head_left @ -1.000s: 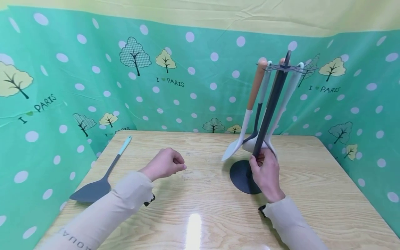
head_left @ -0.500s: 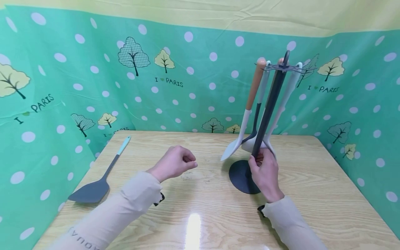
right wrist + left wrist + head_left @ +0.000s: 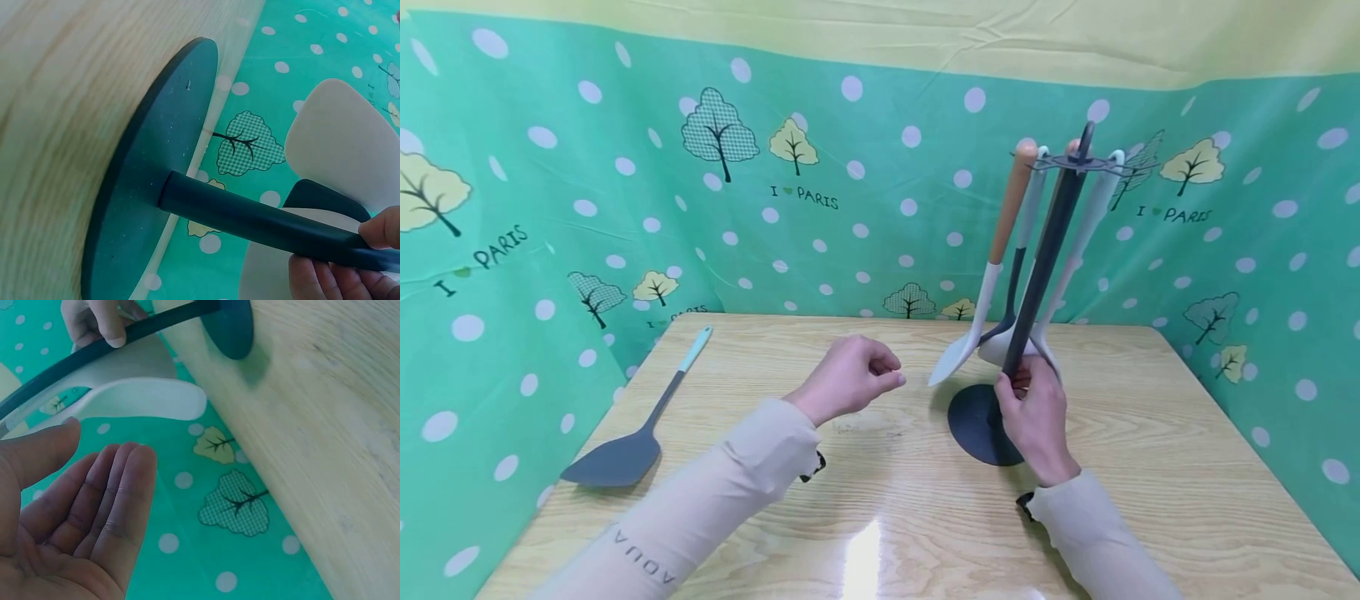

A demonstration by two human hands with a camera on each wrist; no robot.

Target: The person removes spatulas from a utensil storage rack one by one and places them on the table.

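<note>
A black utensil stand (image 3: 1041,275) with a round base stands on the right half of the table. My right hand (image 3: 1036,412) grips its pole low down, thumb on one side and fingers on the other, as the right wrist view shows too. Several utensils hang from the rack's top ring, among them a white spatula (image 3: 992,287) with a wooden handle on the left side. My left hand (image 3: 853,379) is in the air to the left of the stand, near that spatula but apart from it. In the left wrist view its fingers (image 3: 131,494) are relaxed, holding nothing.
A dark grey turner (image 3: 617,460) with a mint handle lies along the left edge of the wooden table (image 3: 895,500). A green dotted curtain (image 3: 820,200) hangs behind the table and at both sides.
My left hand has moved to the right and slightly away from me, closer to the stand. The right hand keeps its grip on the pole, and the turner lies where it was.
</note>
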